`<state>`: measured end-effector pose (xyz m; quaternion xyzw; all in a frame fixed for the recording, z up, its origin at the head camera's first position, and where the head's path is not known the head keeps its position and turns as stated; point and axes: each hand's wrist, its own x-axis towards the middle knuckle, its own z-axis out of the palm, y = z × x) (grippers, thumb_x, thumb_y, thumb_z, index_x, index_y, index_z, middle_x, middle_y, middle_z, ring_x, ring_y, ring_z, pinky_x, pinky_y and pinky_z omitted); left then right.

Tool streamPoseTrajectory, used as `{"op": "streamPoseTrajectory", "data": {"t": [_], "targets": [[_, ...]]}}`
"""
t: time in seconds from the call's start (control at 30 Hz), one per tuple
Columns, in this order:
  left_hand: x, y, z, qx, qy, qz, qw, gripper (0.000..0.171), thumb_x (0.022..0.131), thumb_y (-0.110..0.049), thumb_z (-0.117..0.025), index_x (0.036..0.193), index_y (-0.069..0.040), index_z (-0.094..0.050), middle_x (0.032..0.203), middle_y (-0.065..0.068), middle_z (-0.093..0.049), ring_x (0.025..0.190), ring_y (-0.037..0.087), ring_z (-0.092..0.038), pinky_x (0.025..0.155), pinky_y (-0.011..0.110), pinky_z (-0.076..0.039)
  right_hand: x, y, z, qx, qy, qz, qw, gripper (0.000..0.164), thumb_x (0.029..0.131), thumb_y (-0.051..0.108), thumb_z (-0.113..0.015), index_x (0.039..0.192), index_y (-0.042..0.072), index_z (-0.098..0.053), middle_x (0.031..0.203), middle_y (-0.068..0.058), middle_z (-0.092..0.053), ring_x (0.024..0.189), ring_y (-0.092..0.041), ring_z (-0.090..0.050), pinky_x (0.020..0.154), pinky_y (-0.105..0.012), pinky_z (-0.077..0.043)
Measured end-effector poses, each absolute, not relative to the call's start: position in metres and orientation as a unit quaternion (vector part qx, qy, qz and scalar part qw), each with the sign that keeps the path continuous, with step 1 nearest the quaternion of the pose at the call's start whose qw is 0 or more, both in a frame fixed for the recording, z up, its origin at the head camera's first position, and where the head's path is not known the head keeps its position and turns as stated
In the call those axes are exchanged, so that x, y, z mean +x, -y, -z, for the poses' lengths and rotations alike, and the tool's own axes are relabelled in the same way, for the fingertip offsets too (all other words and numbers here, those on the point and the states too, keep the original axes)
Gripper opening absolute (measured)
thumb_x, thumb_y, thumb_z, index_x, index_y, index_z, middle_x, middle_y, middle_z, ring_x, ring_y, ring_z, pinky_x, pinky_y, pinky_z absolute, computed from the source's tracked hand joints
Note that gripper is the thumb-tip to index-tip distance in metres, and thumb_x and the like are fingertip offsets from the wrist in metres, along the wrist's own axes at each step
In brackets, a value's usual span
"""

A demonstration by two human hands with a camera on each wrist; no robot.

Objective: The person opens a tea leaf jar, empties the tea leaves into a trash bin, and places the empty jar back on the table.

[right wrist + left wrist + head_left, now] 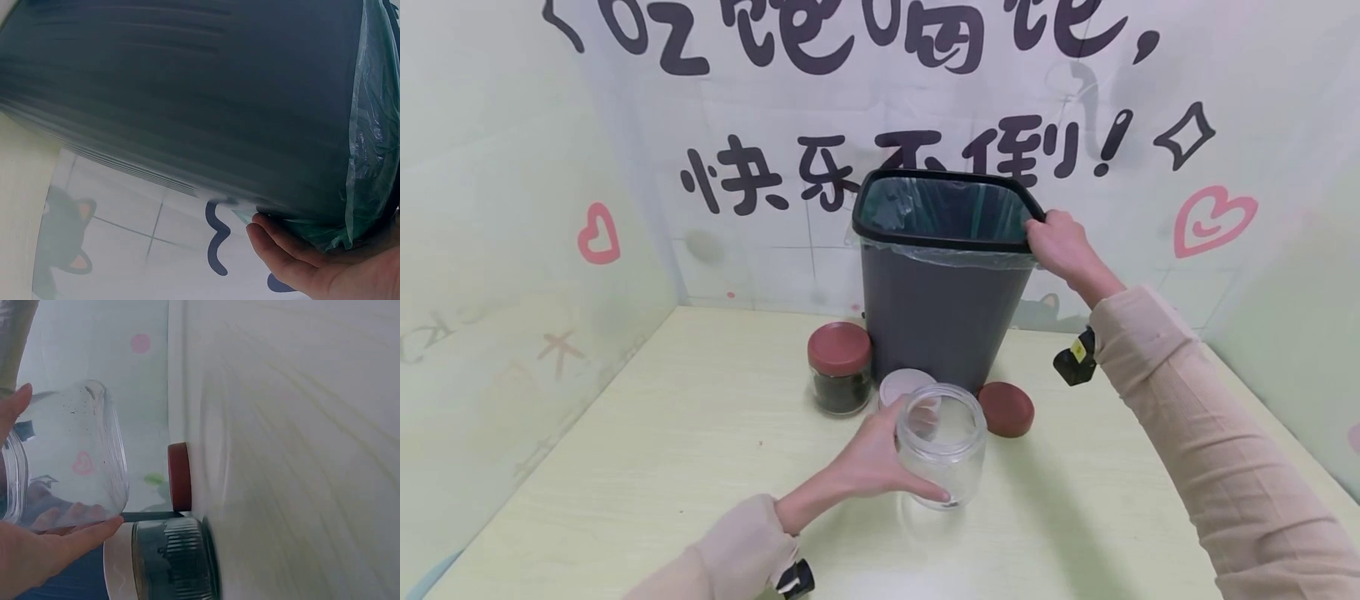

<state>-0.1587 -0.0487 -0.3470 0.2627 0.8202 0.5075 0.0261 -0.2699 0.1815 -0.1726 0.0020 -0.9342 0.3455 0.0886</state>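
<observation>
My left hand (872,458) grips a clear, lidless glass jar (958,471) around its side, mouth upward. In the left wrist view the jar (75,450) is held above the tabletop, with a few tiny dark specks on its glass. My right hand (1062,246) holds the black rim of a dark grey trash bin (940,312) at its right corner. A thin greenish bag (375,137) lines the bin and folds over the rim. In the right wrist view the fingers (281,250) reach under that rim, beside the bin wall.
Left of the bin stands a red-lidded jar (840,367) with dark contents. A white-lidded jar (169,559) is in front of the bin, partly behind my left hand in the head view. A loose red lid (1006,409) lies to its right. A printed wall sheet (760,267) rises behind.
</observation>
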Motion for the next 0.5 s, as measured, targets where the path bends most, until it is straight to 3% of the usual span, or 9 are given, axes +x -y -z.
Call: {"op": "streamPoseTrajectory", "data": {"t": [0.27,0.5], "targets": [[-0.162,0.018,0.359,0.24,-0.838,-0.489,0.021,0.089,0.048,-0.017,-0.091,0.125,-0.007,-0.048,0.113,0.006,-0.061,0.103,0.022,-0.057,0.09,0.033,-0.046,-0.27,-0.181,0.174,0.001,0.934,-0.345,0.093,0.038,0.095,0.017,-0.022,0.109,-0.013,-0.042,0.097,-0.02,-0.042,0.091,-0.036,-0.044,0.067,-0.032,-0.036],[-0.17,-0.002,0.368,0.225,-0.857,-0.464,0.012,0.09,0.047,-0.017,-0.092,0.125,-0.004,-0.047,0.114,0.009,-0.061,0.106,0.026,-0.057,0.091,0.035,-0.046,-0.27,-0.18,0.174,-0.006,0.929,-0.36,0.086,0.043,0.095,0.016,-0.021,0.118,-0.014,-0.04,0.105,-0.023,-0.044,0.096,-0.036,-0.048,0.06,-0.023,-0.045]]}}
